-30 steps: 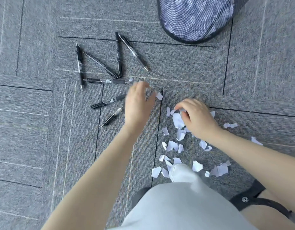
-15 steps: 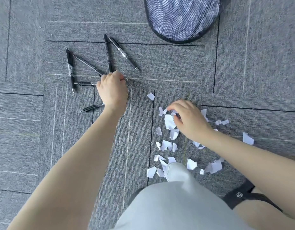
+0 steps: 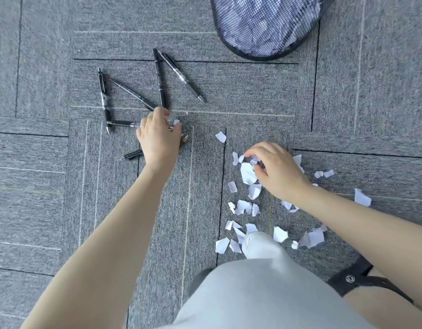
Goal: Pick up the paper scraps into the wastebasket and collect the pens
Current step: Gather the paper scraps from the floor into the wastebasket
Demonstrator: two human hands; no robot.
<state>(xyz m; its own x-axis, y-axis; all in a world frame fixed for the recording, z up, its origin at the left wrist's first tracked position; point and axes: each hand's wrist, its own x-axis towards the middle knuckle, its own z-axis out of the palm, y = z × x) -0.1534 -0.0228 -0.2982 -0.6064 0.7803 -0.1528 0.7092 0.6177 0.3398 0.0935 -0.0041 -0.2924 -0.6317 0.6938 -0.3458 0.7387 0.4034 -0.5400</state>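
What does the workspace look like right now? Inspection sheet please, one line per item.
Surface: grey carpet tiles with dark seams.
Job's things: black pens scattered upper left, several crossing; white paper scraps strewn lower right; mesh wastebasket at top, cut off by the frame.
Clutter: nothing seen.
Hands: left hand curled over the pens, a pen tip showing at its fingers; right hand pinches scraps in the pile.
Cables: nothing seen.
Surroundings: person's pale clothing and a dark sandal strap at the bottom edge.
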